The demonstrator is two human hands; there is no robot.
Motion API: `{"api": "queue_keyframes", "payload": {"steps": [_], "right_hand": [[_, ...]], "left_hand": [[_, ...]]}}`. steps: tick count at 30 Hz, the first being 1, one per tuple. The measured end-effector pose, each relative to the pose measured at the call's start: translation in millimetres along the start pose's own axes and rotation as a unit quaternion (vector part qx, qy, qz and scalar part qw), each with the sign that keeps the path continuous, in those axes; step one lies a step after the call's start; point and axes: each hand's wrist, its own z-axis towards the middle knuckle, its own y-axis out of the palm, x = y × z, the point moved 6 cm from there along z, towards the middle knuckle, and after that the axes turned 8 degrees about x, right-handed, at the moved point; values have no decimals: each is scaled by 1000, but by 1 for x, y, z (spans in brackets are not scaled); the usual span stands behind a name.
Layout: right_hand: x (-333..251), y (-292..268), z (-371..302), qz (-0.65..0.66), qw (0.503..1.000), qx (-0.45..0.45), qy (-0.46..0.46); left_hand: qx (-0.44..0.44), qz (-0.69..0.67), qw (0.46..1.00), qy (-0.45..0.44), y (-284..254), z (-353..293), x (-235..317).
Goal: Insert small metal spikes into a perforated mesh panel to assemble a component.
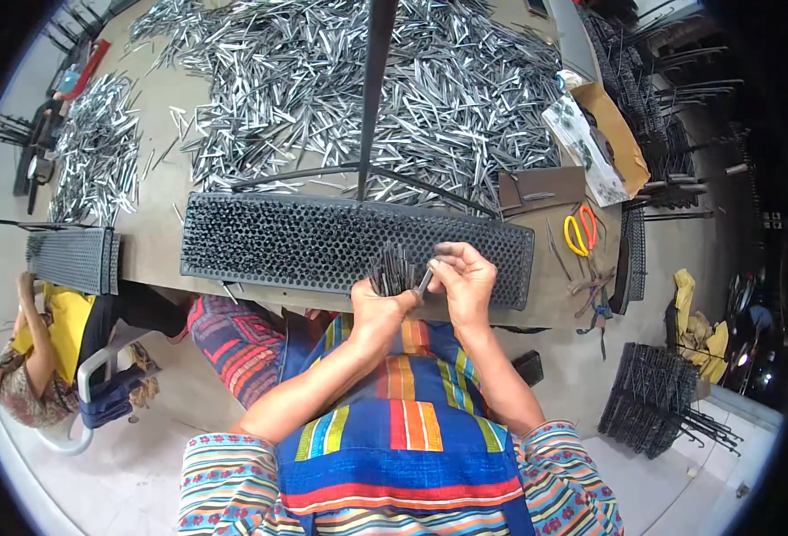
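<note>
With the fingers of the left hand (378, 314) clamped around a bundle of thin dark rods (394, 268), gathered upright in view, pointing away from the body, with long axes roughly parallel and tips fanning slightly. Held over the near edge of a perforated black rack (278, 237), stretched lengthwise from left to right. With thumb and fingertips of the right hand (467, 284) pinched together on a single rod (425, 280), just beside the left thumb, slanting toward the upper right. Beyond, strewn thickly over the table (157, 196) with loose silvery rods (448, 98) pointing every way.
</note>
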Motion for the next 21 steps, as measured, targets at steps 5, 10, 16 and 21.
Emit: {"api": "queue_keyframes", "payload": {"steps": [5, 10, 16, 21], "right_hand": [[15, 0, 2, 11, 991, -61, 116], [17, -2, 3, 8, 988, -76, 131], [26, -4, 7, 39, 984, -89, 151], [23, -3, 8, 7, 985, -104, 135]], "left_hand": [[16, -11, 999, 31, 1, 5, -1], [38, -30, 998, -27, -6, 8, -11], [26, -16, 999, -28, -1, 6, -4], [15, 8, 1000, 8, -3, 11, -9]]}}
